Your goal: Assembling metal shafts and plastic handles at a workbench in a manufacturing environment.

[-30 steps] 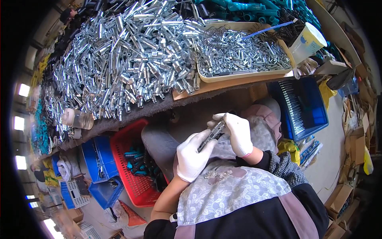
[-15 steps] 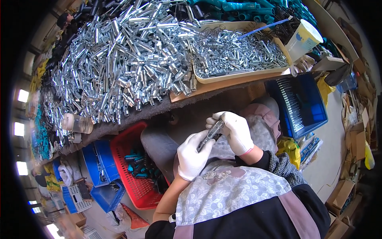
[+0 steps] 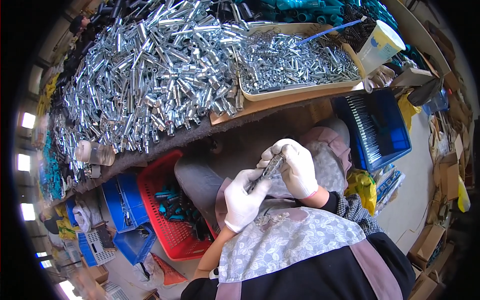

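Note:
Both my hands wear white gloves and meet above my lap, in front of the bench edge. Between them is a slim shiny metal shaft [image 3: 272,167], tilted with its upper end toward the right. My left hand [image 3: 243,200] grips its lower end with thumb and fingers, partly hiding it. My right hand [image 3: 296,169] curls its fingers around the upper end. A big heap of similar silvery metal parts [image 3: 165,75] covers the bench beyond. To its right a cream tray [image 3: 305,91] holds small pins, springs and other small metal pieces.
A red crate [image 3: 175,240] with black and teal parts stands below the bench at left, beside blue bins [image 3: 121,205]. At right is a blue crate [image 3: 387,145] with a row of metal rods. A paper cup [image 3: 382,47] and a clear jar [image 3: 95,153] stand on the bench.
My left hand has shifted slightly along the metal shaft, and its thumb is blurred by motion. My right hand still grips the upper end. The view has shifted a little.

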`<state>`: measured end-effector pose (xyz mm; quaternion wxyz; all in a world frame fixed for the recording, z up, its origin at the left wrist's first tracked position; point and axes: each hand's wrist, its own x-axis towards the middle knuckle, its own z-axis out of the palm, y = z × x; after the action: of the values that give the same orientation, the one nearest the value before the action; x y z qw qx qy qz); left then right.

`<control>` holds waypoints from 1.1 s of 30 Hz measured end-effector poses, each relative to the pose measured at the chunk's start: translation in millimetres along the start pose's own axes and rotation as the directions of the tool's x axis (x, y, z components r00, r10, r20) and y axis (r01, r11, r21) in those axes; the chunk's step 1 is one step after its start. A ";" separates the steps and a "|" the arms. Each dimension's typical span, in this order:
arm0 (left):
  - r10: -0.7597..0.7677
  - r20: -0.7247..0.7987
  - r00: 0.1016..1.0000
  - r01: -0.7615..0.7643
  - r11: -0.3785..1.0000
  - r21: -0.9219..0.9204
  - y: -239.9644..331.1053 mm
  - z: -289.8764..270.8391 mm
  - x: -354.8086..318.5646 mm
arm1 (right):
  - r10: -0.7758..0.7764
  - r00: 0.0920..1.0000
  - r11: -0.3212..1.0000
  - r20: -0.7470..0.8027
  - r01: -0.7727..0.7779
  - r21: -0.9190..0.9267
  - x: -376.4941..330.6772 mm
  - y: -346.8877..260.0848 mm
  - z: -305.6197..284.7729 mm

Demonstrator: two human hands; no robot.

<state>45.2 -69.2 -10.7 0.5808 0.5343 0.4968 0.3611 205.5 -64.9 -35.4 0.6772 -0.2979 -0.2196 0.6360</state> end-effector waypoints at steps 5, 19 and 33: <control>0.203 -0.011 0.979 -0.193 0.945 0.263 0.9 3.1 -3.4 | 0.014 0.999 1.000 -0.051 -0.013 0.016 -3.6 -0.4 4.4; -0.192 0.466 0.864 0.383 0.850 -0.360 4.5 -14.9 6.3 | 0.020 0.991 0.999 0.129 -0.023 0.026 -1.2 -7.0 -14.2; -0.245 0.342 0.907 0.324 0.925 -0.197 17.6 -8.5 -3.7 | 0.083 0.986 0.992 0.142 -0.068 -0.103 -18.2 -21.6 -8.2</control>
<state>38.1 -67.5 7.8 0.7610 0.4283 0.4227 0.2425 225.1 -84.2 -25.1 0.6192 -0.2914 -0.2880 0.6699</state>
